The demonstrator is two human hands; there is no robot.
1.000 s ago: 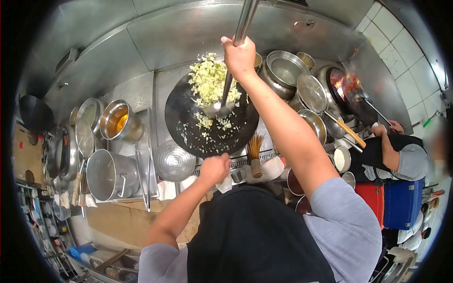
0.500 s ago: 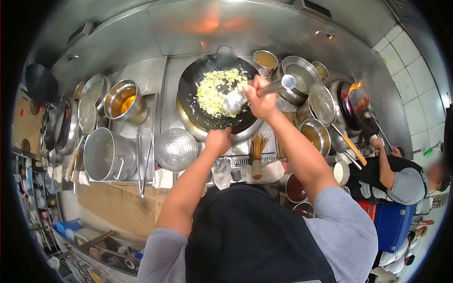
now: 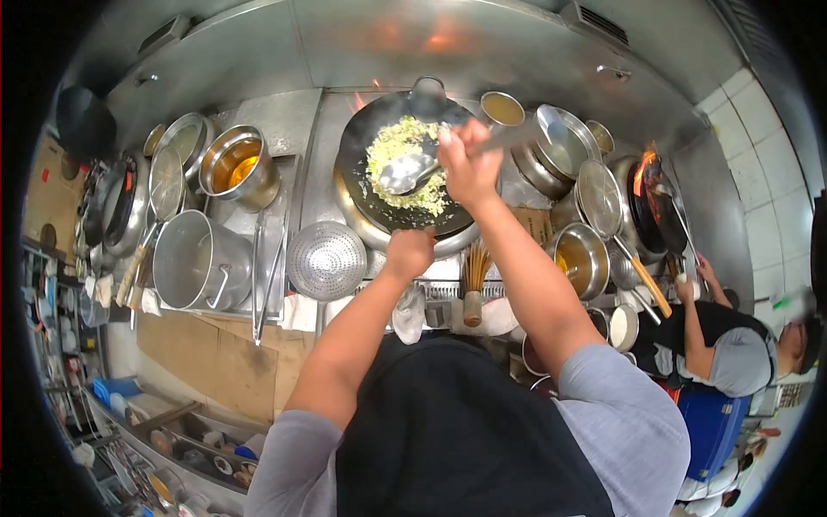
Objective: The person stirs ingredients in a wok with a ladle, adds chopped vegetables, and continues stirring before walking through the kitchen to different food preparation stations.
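A black wok rests on a burner ring, with pale chopped food spread across its middle. My right hand is wrapped round the handle of a metal ladle, whose bowl lies among the food. At the wok's near edge, my left hand is closed on the rim. A bamboo brush stands just right of that hand. A perforated strainer lies to its left, and a white cloth hangs below it.
On the left are a pot of amber liquid and a large empty pot. A mesh skimmer and several bowls are on the right. Further right, a person works at another wok over flames.
The wok has come down from its tilt onto the burner. The ladle's bowl has moved left within the food, and the food is spread flatter. Flames show behind the wok.
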